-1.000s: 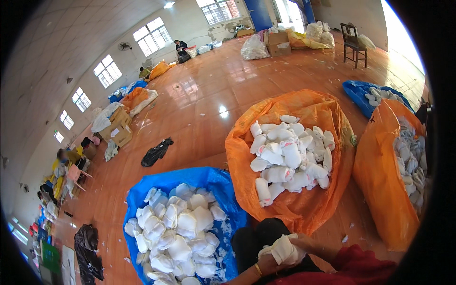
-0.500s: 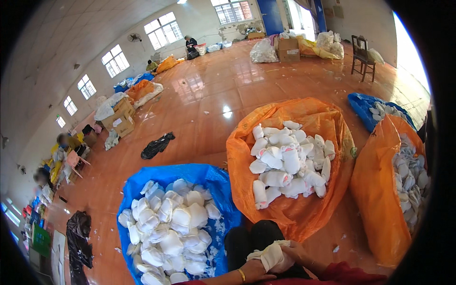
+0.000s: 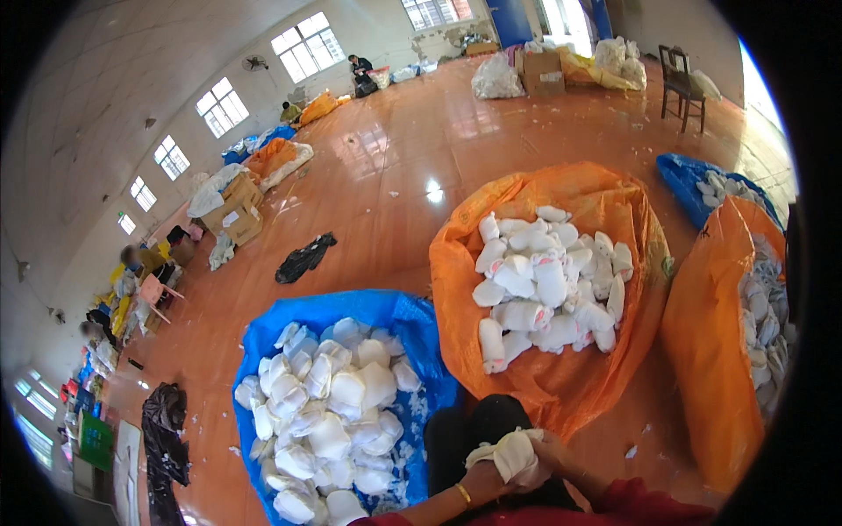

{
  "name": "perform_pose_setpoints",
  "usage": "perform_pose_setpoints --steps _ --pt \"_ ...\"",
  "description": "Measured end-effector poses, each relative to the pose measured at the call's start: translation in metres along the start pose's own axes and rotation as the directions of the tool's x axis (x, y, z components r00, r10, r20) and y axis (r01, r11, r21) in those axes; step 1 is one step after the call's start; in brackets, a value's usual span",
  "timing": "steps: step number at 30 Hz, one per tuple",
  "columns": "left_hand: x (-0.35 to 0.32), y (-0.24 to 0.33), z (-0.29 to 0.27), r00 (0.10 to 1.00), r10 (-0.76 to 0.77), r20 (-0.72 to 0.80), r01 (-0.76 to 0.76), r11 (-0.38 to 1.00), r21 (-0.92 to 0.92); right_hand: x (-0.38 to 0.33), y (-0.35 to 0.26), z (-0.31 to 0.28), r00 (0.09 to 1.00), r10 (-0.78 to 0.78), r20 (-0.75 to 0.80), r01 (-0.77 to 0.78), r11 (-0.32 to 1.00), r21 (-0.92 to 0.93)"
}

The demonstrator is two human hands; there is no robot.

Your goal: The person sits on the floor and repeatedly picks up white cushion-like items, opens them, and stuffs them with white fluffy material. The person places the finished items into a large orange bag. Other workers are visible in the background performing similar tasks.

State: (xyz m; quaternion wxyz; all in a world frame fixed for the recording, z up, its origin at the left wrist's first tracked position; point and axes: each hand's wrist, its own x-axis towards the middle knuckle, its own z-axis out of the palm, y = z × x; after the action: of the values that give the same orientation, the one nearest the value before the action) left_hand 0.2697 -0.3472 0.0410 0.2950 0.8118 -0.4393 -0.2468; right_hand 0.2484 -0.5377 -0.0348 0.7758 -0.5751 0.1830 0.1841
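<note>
Reddish-brown floor (image 3: 377, 245), bearing an open orange sack (image 3: 561, 408) filled with white stuffed pieces (image 3: 553, 282); to its left, a smaller open blue sack (image 3: 430, 351) heaped with white rounded pieces (image 3: 329, 434). Below, over dark-clad knees (image 3: 500, 412), left hand (image 3: 484, 482) and right hand (image 3: 556, 458), both gripping an off-white fabric piece (image 3: 509, 454), located between them above the lap.

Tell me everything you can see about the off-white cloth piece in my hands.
The off-white cloth piece looks soft and matte, folded or bunched, with a loose edge toward its upper left. It is held above the black-trousered knees, gripped by the left hand at its lower left and the right hand at its right. The hands hide part of it, so its full shape is unclear.
</note>
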Motion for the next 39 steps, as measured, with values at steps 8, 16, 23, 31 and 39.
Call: perform_pose_setpoints --steps 8,16,23,31,39 --pt "-0.003 -0.019 0.009 0.978 0.133 -0.161 -0.114 0.986 0.123 -0.024 -0.036 0.025 0.997 0.053 -0.054 -0.051 0.998 0.031" --pt "-0.025 0.001 -0.013 0.982 0.039 -0.183 -0.027 0.997 0.069 -0.016 -0.012 0.024 0.994 -0.029 -0.110 0.024 0.999 -0.045" --pt "-0.011 0.002 -0.018 0.965 -0.075 -0.251 0.098 0.992 0.082 -0.025 -0.029 0.043 0.987 -0.074 -0.142 0.072 0.997 -0.015" --pt "-0.020 -0.005 -0.007 0.873 -0.447 -0.193 0.436 0.895 -0.099 -0.034 -0.036 0.052 0.987 -0.104 -0.122 0.116 0.989 0.094" --pt "-0.023 -0.010 0.014 0.860 -0.319 -0.400 0.401 0.906 0.139 -0.031 -0.022 0.051 0.977 -0.106 -0.184 0.110 0.994 0.011"
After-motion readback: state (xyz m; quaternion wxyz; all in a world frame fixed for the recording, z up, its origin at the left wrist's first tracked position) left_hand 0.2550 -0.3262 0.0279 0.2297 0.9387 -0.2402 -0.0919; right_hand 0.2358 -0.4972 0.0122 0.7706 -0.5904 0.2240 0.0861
